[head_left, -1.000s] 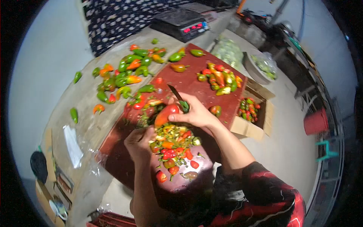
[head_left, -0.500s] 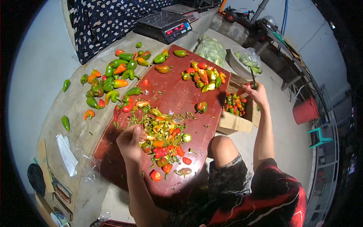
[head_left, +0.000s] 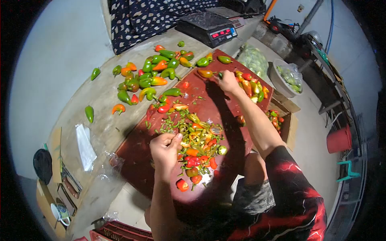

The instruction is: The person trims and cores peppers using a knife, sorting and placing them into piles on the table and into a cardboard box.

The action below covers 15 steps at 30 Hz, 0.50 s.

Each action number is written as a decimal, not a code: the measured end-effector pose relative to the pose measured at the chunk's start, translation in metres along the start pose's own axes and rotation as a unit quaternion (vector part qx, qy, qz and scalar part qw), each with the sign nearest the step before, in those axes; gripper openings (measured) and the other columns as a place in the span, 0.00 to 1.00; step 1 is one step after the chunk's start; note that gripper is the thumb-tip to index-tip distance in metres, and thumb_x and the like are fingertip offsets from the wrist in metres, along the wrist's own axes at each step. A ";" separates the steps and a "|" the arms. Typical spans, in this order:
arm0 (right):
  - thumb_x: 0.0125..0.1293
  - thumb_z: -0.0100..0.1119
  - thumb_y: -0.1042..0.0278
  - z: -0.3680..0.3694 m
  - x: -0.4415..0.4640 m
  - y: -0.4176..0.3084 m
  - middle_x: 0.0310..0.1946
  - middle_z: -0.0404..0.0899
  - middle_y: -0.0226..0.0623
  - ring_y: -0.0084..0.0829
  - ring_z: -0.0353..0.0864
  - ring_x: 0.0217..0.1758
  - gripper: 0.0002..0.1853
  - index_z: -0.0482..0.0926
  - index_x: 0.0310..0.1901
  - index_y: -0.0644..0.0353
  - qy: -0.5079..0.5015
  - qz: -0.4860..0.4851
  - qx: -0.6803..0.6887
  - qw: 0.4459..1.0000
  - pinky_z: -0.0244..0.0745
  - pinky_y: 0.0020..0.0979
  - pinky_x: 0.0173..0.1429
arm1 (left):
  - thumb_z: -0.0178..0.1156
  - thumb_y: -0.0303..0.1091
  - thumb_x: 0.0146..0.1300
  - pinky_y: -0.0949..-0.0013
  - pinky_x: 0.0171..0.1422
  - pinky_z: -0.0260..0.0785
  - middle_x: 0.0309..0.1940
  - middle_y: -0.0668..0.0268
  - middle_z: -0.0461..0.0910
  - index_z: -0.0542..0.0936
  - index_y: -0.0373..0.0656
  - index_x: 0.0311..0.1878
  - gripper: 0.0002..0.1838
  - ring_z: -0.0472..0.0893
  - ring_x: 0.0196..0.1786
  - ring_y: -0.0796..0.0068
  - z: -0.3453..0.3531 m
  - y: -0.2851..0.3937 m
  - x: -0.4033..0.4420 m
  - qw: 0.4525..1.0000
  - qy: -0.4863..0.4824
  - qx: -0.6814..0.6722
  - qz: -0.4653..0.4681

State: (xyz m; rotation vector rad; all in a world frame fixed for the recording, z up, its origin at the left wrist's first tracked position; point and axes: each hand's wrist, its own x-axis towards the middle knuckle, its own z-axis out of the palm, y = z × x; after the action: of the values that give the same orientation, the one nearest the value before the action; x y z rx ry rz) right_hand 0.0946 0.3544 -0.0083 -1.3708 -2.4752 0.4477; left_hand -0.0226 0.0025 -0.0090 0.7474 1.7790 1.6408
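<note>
My right hand (head_left: pixel 228 83) reaches over the far part of the red board (head_left: pixel 201 90), its fingers closed on a dark green handle, with the knife blade hidden. An orange-brown pepper (head_left: pixel 205 74) lies just left of it. My left hand (head_left: pixel 165 146) is closed, thumb against fingers, beside a heap of cut peppers (head_left: pixel 197 136); whatever it pinches is too small to make out. Whole peppers (head_left: pixel 152 70) in green, orange and red lie on the concrete ledge. Another group of peppers (head_left: pixel 251 86) sits on the board, right of my right hand.
A cardboard box (head_left: pixel 288 130) with peppers stands right of the board. Behind it are a bag of green vegetables (head_left: pixel 253 60) and a grey tub (head_left: pixel 277 82). A scale (head_left: pixel 207 28) sits at the back; white paper (head_left: pixel 85 148) lies on the ledge.
My right hand went from the board's middle, holding a red pepper, to above the box, and is now back over the far board without the pepper. My left hand stays near the cut heap.
</note>
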 end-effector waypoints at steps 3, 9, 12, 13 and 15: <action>0.64 0.63 0.57 0.032 0.029 -0.023 0.48 0.82 0.56 0.53 0.80 0.56 0.20 0.79 0.54 0.59 0.006 0.035 -0.020 0.999 0.76 0.48 0.59 | 0.60 0.36 0.72 0.76 0.24 0.62 0.17 0.69 0.78 0.83 0.33 0.37 0.14 0.73 0.18 0.84 0.001 -0.011 0.001 0.999 -0.024 -0.031 -0.028; 0.60 0.65 0.65 0.068 0.045 -0.021 0.51 0.81 0.55 0.54 0.79 0.57 0.27 0.73 0.62 0.50 0.018 0.078 -0.049 0.996 0.76 0.49 0.60 | 0.48 0.40 0.78 0.76 0.27 0.65 0.21 0.66 0.80 0.79 0.34 0.54 0.18 0.73 0.20 0.84 -0.001 -0.002 0.002 0.995 -0.040 -0.058 -0.071; 0.59 0.64 0.71 0.045 0.004 -0.047 0.48 0.82 0.54 0.55 0.80 0.55 0.27 0.72 0.61 0.52 0.049 0.016 -0.005 0.999 0.77 0.48 0.58 | 0.48 0.39 0.78 0.77 0.32 0.67 0.25 0.65 0.81 0.76 0.35 0.59 0.18 0.75 0.24 0.84 0.002 -0.006 0.005 0.996 -0.033 -0.074 -0.044; 0.58 0.63 0.75 0.040 -0.014 -0.057 0.46 0.83 0.53 0.56 0.81 0.54 0.27 0.72 0.60 0.53 0.054 -0.023 0.043 0.997 0.78 0.47 0.57 | 0.49 0.39 0.78 0.77 0.34 0.68 0.27 0.65 0.82 0.75 0.35 0.60 0.18 0.76 0.26 0.83 0.003 -0.006 0.006 0.997 -0.034 -0.066 -0.029; 0.56 0.58 0.82 0.054 -0.040 -0.055 0.43 0.83 0.53 0.58 0.81 0.50 0.29 0.69 0.61 0.52 0.086 -0.186 0.153 0.967 0.77 0.51 0.55 | 0.51 0.38 0.77 0.76 0.34 0.68 0.31 0.65 0.83 0.75 0.37 0.60 0.17 0.77 0.29 0.83 0.005 -0.005 0.005 0.996 -0.026 -0.075 -0.047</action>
State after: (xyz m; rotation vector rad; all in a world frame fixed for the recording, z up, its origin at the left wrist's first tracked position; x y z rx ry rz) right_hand 0.0525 0.2852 -0.0397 -0.7699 -2.3266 0.5656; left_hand -0.0222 0.0092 -0.0150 0.6226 1.6113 1.6558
